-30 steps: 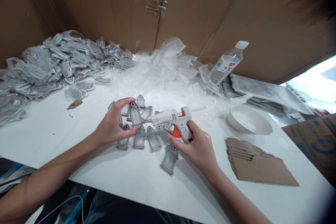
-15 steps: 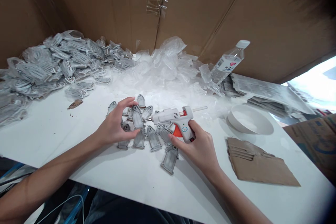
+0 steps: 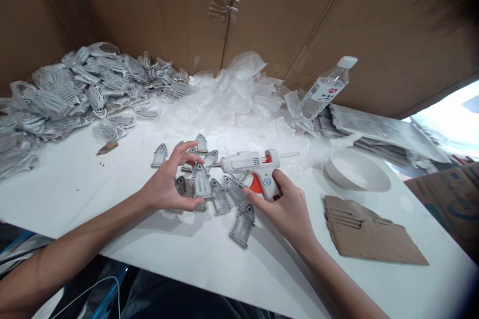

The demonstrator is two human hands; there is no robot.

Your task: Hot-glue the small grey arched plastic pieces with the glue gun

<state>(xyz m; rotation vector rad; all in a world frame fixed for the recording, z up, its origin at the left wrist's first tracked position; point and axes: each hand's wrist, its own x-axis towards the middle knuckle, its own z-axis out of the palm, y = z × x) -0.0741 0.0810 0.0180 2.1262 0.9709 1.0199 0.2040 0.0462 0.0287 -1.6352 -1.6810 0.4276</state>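
My left hand (image 3: pixel 169 179) grips a small grey arched frame piece (image 3: pixel 202 182) by its ends, between thumb and fingers, raised over the others. In my right hand (image 3: pixel 286 207) is a white hot glue gun (image 3: pixel 254 162) with an orange trigger and a glue stick jutting from its back. Its nozzle points left, close to the top of the held piece; whether they touch I cannot tell. Several like pieces lie around, among them one (image 3: pixel 242 226) nearest me and one (image 3: pixel 160 155) left of my fingers. My left hand partly hides some of them.
Behind on the left is a heap of bagged grey pieces (image 3: pixel 93 79), beside crumpled clear plastic bags (image 3: pixel 239 89). A plastic bottle (image 3: pixel 325 89) leans at the back right. A white bowl (image 3: pixel 379 179) and torn cardboard (image 3: pixel 374 239) lie to the right. Cardboard walls (image 3: pixel 149 10) stand behind.
The held piece and my left fingers have moved slightly right and towards me. The glue gun has shifted a little to the right, its nozzle now nearer the piece's top end.
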